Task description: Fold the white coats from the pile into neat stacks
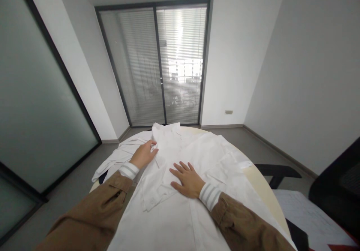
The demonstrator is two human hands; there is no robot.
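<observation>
A white shirt [182,209] lies spread over a round table, its collar end at the far side. At the shirt's left edge, near the shoulder, my left hand [144,154] has its fingers curled with the cloth between thumb and fingers. My right hand [188,180] rests flat on the middle of the shirt, fingers spread, pressing on a sleeve [154,191] folded across the front. The other sleeve side [225,159] reaches toward the table's right edge in loose wrinkles.
More white cloth [120,155] is heaped on the table's left side. The pale tabletop [263,187] shows at the right rim. Beside it stands a black chair armrest [278,171], with printed paper [306,217] below. A glass door with blinds [157,67] stands beyond.
</observation>
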